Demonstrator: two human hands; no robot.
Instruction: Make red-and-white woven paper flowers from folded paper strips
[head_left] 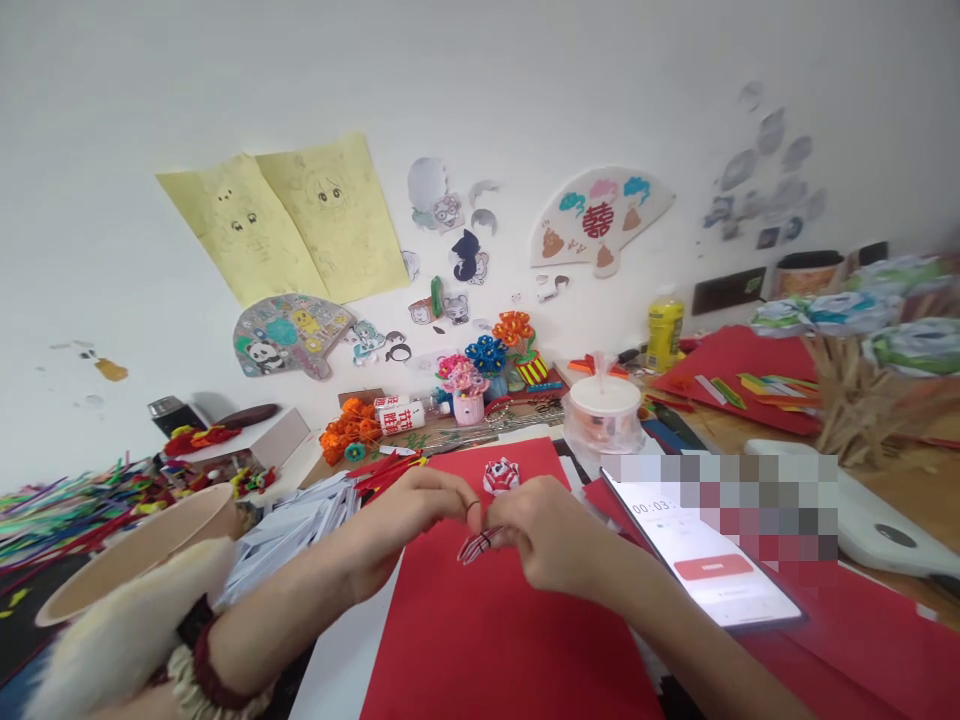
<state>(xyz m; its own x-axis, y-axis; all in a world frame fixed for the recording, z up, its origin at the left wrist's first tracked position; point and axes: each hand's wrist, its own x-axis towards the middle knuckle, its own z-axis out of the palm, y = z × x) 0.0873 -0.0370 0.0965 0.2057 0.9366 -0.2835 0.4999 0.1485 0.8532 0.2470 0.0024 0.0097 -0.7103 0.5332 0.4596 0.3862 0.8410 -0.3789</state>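
Note:
Both my hands meet above a sheet of red paper [517, 640]. My left hand [431, 505] is closed, its fingertips pressed together at the upper end of a small looped strip [475, 546] striped red, white and dark. From the other side my right hand [544, 530] pinches the same strip, its fingers curled over it. The loops stick out below the fingertips; the rest is hidden behind them. Just beyond my hands, a red-and-white striped rosette [501, 477] lies on the red paper.
Right of my hands lies a phone [712, 560] showing a timer. White paper strips [292, 530] are piled on the left, near a beige bowl [135, 555]. Behind stand a wrapped white-lidded tub [604, 405] and small craft flowers [461, 375] along the wall.

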